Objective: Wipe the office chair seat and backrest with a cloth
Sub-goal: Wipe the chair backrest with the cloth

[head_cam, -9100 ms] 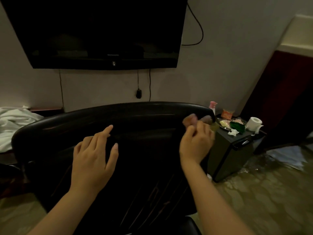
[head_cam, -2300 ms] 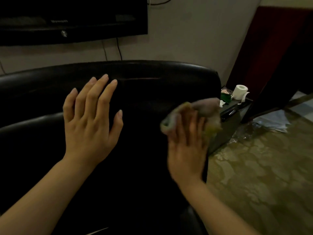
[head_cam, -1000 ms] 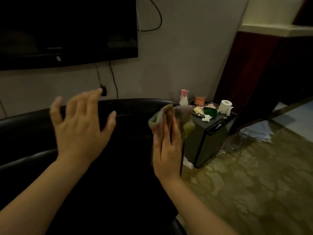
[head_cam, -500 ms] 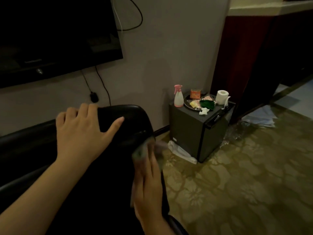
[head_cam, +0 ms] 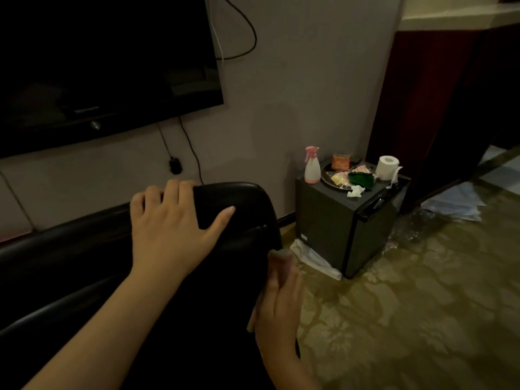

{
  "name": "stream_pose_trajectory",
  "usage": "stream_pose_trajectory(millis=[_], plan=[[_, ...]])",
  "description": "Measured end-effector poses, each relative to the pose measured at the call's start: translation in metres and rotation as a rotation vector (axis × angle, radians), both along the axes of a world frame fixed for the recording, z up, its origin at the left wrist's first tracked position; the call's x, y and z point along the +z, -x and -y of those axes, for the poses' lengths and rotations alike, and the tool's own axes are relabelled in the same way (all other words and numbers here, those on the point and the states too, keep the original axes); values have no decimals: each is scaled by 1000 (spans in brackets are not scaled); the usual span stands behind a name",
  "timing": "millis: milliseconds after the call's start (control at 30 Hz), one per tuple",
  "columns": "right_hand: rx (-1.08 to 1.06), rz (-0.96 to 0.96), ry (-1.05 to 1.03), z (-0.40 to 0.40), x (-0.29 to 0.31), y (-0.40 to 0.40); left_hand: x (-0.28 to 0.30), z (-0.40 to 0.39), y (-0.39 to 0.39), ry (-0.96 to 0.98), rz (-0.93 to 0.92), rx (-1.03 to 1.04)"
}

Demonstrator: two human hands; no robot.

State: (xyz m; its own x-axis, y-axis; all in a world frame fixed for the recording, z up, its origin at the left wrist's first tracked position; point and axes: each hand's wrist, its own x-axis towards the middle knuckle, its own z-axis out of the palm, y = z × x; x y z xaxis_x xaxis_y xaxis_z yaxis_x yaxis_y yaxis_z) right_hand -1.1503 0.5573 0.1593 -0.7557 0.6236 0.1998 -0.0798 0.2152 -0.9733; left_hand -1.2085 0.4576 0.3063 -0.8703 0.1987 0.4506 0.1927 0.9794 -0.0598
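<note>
The black leather office chair backrest (head_cam: 242, 209) fills the lower left, seen from behind its top right corner. My left hand (head_cam: 171, 229) lies over the top edge of the backrest, fingers curled over the rim and thumb spread. My right hand (head_cam: 278, 311) presses a small greyish cloth (head_cam: 281, 261) flat against the backrest's right side edge; the cloth sticks out above my fingertips. The seat is hidden.
A small dark cabinet (head_cam: 337, 229) stands right of the chair, bearing a pink spray bottle (head_cam: 311, 166), a tray of items (head_cam: 326, 175) and a toilet roll (head_cam: 387, 167). A wall-mounted TV (head_cam: 107, 66) hangs at upper left. Patterned carpet (head_cam: 408, 319) lies to the right.
My view has swung right and the chair's corner is now in front. My right hand with the cloth went from the backrest face down onto its right edge; my left hand settled on the top.
</note>
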Motion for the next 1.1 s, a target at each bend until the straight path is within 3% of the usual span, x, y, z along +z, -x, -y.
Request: stream_pose_trajectory(millis=[133, 300, 433, 533, 667, 700, 767, 867, 900, 967, 1033, 1100], plan=[[-154, -178, -358, 3, 43, 31, 4, -3, -2, -26, 23, 4], [-220, -175, -540, 5, 42, 32, 18, 45, -19, -88, 53, -19], [-104, -285, -508, 21, 56, 41, 5, 169, -45, -267, -33, 208], [108, -394, -771, 102, 72, 35, -13, 232, -54, -417, -37, 363], [461, -480, -1142, 166, 58, 14, -11, 239, -58, -419, -63, 380], [466, -498, -1153, 154, 56, 18, -10, 238, -60, -396, -72, 368], [282, -468, -1054, 117, 55, 27, -11, 236, -65, -350, -105, 363], [-85, -204, -617, 98, 70, 40, -14, 232, -66, -381, -107, 363], [-129, -184, -574, 117, 77, 41, -15, 231, -64, -404, -91, 367], [-11, -288, -729, 174, 80, 33, -15, 235, -61, -423, -90, 363], [238, -438, -968, 219, 76, 21, -19, 241, -63, -383, -126, 371], [411, -521, -1153, 213, 79, 23, -21, 244, -68, -351, -150, 380]])
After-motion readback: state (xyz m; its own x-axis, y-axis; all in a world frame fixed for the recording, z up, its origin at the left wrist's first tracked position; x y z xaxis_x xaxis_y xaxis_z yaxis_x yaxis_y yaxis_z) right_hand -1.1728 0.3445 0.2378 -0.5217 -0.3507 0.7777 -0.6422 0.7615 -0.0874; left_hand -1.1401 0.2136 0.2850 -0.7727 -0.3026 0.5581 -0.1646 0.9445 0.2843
